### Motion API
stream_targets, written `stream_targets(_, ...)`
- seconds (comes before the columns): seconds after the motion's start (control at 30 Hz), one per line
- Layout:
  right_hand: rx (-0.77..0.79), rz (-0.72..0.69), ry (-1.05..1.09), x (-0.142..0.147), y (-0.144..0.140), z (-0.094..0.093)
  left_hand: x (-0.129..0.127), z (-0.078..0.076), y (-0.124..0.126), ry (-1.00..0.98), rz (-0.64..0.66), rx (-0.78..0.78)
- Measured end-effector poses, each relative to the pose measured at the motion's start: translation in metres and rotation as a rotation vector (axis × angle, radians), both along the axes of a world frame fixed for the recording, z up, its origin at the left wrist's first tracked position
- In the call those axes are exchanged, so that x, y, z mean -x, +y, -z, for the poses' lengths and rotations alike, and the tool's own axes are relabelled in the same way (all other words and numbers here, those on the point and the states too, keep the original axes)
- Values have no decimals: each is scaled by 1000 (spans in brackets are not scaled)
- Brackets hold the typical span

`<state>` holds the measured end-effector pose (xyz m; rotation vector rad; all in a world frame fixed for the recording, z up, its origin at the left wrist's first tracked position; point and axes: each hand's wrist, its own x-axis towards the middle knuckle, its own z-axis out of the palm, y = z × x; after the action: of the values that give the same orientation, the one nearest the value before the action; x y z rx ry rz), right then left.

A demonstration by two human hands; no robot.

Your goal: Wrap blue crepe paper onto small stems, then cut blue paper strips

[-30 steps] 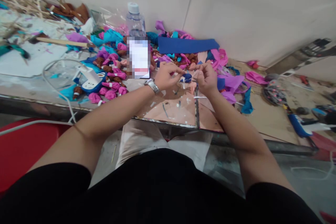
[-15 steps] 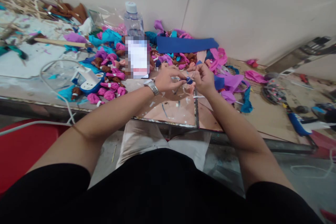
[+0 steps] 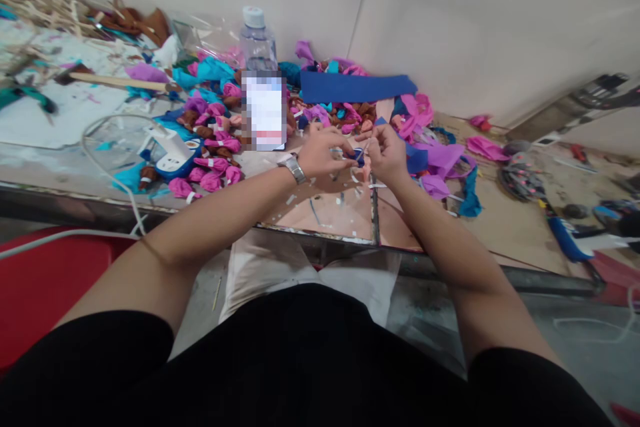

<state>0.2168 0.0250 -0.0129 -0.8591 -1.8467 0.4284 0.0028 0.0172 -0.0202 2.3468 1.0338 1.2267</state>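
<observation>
Two bare forearms reaching from the lower frame to the middle of a cluttered table [image 3: 320,210]. Left hand [image 3: 320,153], watch [image 3: 293,167] on its wrist, fingers curled narrow, pinching a small blue bundle [image 3: 358,156]. Right hand [image 3: 384,153] just beside, fingers also closed on the same bundle, a thin white strip [image 3: 367,145] rising from the pinch. Bundle held just above the table, between both hands, near the front edge.

Bare patch of tabletop under and before the hands, dotted with small white scraps; open room toward the front edge, a metal rim running left to right. Crowded behind: heap of pink, purple, teal and brown bundles [image 3: 213,147] left of the hands, too many and too overlapped to count. One blue sheet [image 3: 357,87] lying flat against the wall. One clear bottle [image 3: 257,43] upright at the back. One blurred white card [image 3: 264,112] standing in front of the bottle. One white and blue power strip [image 3: 170,152] on the left, its cord [image 3: 107,177] looping over the front edge. Loose purple and blue scraps [image 3: 443,163] right of the hands. Red seat [image 3: 40,280] lower left, below the table edge.
</observation>
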Motion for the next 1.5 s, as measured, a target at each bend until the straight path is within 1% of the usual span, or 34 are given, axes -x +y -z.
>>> stream_targets(0.23, 10, -4, 3, 0, 0, 1, -1, 0, 0, -25, -3, 7)
stream_targets(0.4, -6, 19, -9, -4, 5, 4, -2, -2, -1, -59, -3, -11)
stream_targets(0.53, -40, 59, -44, -9, 11, 7, -1, -5, -1, -99, 7, 7)
stream_targets(0.63, -47, 84, -65, -12, 14, 6, 0, -8, -2, -166, 21, 59)
stream_targets(0.73, -62, 54, -79, -15, 13, 1, 0, -11, -2, -275, 25, 156)
stream_targets(0.87, -132, -46, -183, -20, 8, -10, 1, -13, 1, -431, 51, 249)
stream_targets(1.0, -170, -142, -283, -19, 4, -17, 1, -12, 4, -540, 146, 349)
stream_targets(1.07, -190, -145, -287, -16, 2, -17, 0, -9, 6, -569, 189, 403)
stream_targets(1.17, -247, -129, -265, -10, -3, -16, -1, -2, 9, -601, 221, 466)
stream_targets(1.3, -320, -138, -189, -4, -9, -17, -2, 5, 13, -609, 251, 509)
stream_targets(1.37, -309, -124, -161, -2, -11, -17, -2, 6, 14, -608, 259, 518)
stream_targets(1.5, -209, -72, -147, 0, -11, -17, -3, 5, 13, -601, 253, 523)
